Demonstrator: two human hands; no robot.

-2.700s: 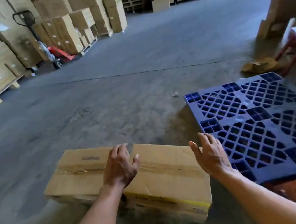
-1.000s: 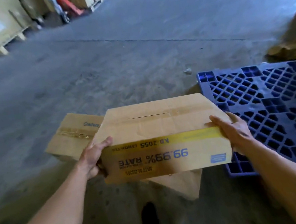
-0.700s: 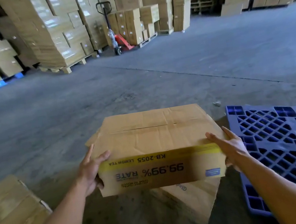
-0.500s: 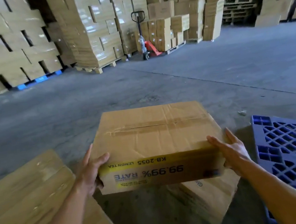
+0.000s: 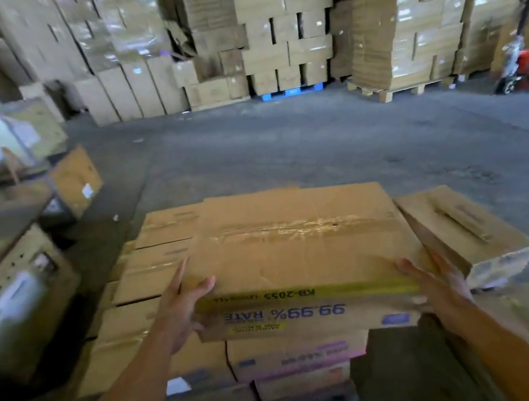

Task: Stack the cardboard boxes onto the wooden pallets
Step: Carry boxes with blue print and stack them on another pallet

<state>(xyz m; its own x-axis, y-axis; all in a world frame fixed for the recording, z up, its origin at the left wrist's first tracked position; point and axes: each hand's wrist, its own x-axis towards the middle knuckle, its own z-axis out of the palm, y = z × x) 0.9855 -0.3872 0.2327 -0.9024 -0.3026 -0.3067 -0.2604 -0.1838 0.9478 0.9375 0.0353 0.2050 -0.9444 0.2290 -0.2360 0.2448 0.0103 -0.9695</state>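
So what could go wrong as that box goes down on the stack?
The right hand sits between the box and the tilted box beside it, so its fingers could get pinched. The box looks creased and is held only at its ends, so it might slip. A bump could also shift that tilted box.

on grey concrete floor (image 5: 334,147): low stack of cardboard boxes (image 5: 150,277) at 6 o'clock, blue pallet (image 5: 291,92) at 12, loaded wooden pallet (image 5: 388,92) at 1, red pallet jack (image 5: 528,68) at 2.
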